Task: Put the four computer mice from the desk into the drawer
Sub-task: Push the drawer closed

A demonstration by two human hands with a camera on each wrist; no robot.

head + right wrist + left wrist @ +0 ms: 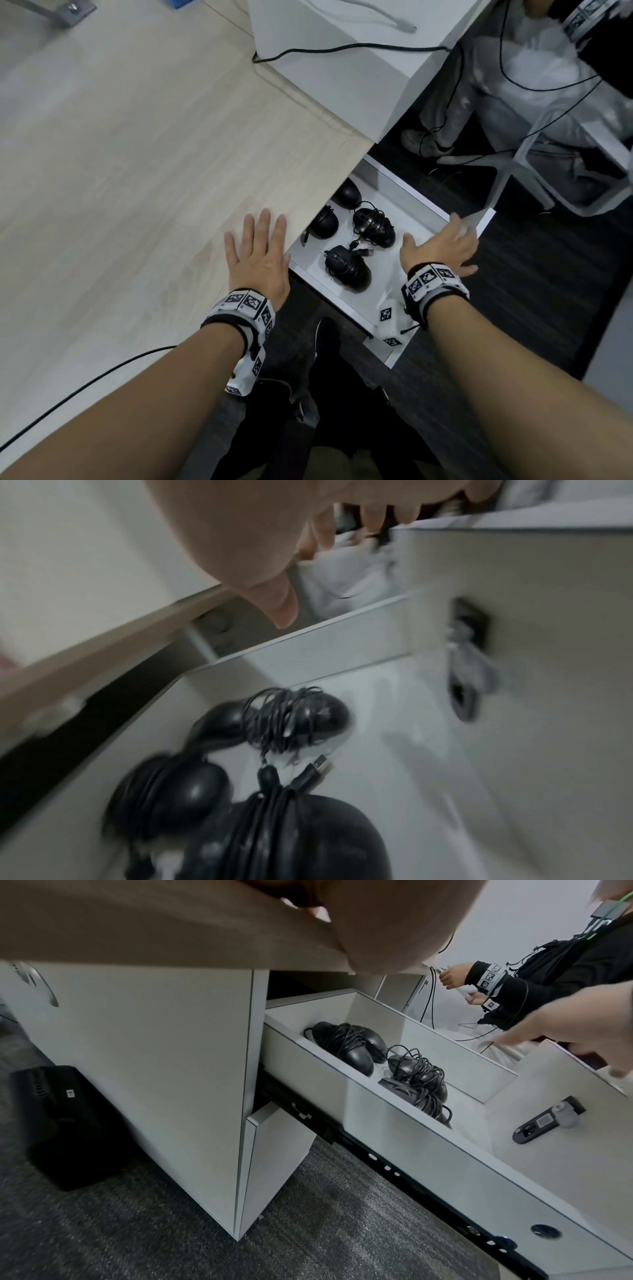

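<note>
Several black computer mice, cords wound round them, lie in the open white drawer [421, 195] under the desk's right edge. The nearest mouse [347, 270] sits by the drawer's middle, another mouse [375, 228] lies behind it, and two more [324, 222] [347, 193] are half under the desk top. My left hand [260, 253] lies flat and open on the wooden desk [137, 171] at its edge. My right hand [442, 243] hovers spread over the drawer's front panel [548, 615], blurred and holding nothing. The left wrist view shows the mice [346, 1045] inside the drawer's side wall [377, 1112].
Another person [534, 68] sits at the right on a white chair [527, 171], with cables hanging around. A white cabinet top [342, 68] with a black cable adjoins the desk. A black box [58, 1123] stands on the carpet under the desk. A lock [548, 1121] sits inside the drawer front.
</note>
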